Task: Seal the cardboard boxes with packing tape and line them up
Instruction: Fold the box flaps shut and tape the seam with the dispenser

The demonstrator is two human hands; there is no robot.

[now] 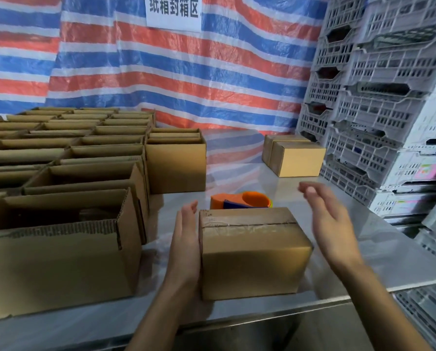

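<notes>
A closed cardboard box with clear tape along its top seam sits near the front edge of the steel table. My left hand lies flat against the box's left side, fingers straight. My right hand hovers open in the air to the right of the box, a little blurred and not touching it. Just behind the box lies an orange and blue tape dispenser. Two closed boxes stand side by side at the back right.
Several open-topped cardboard boxes fill the left half of the table in rows. Grey plastic crates are stacked along the right. A striped tarp hangs behind, with a white sign on it.
</notes>
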